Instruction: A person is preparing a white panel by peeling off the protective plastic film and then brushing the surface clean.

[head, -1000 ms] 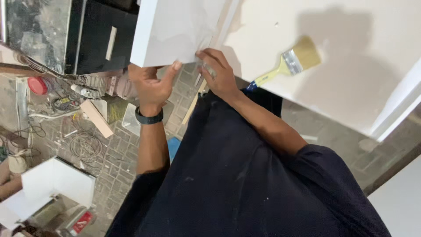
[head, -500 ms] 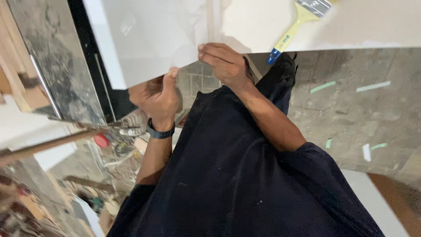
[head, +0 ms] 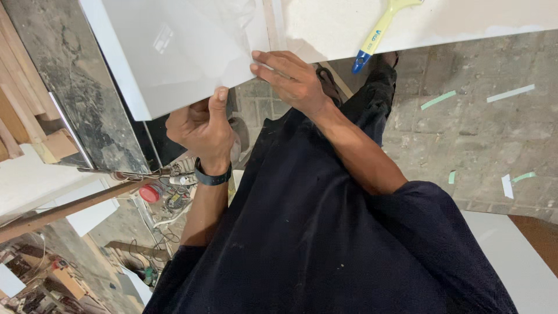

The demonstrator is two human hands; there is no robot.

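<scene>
A glossy white panel (head: 180, 52) lies at the top left, its near edge toward me. My left hand (head: 200, 125), with a dark watch on the wrist, grips that near edge, thumb on top and fingers underneath. My right hand (head: 290, 78) pinches the panel's right near corner with curled fingers, beside a narrow gap to a matte white board (head: 453, 23). On that board lies a paintbrush (head: 378, 32) with a yellow handle and a blue tip that hangs over the board's edge. My dark blue shirt fills the lower middle of the view.
A dark marbled slab (head: 64, 87) and wooden strips stand at the left. Below them the floor holds a red round object (head: 149, 193), cables and small tools. Grey paving (head: 476, 134) with scraps of tape lies to the right, and a white sheet (head: 517, 261) at the lower right.
The view has swung, so the panel and the brush sit higher in the frame. Both hands have stayed on the panel's near edge, the left one shifting its grip slightly.
</scene>
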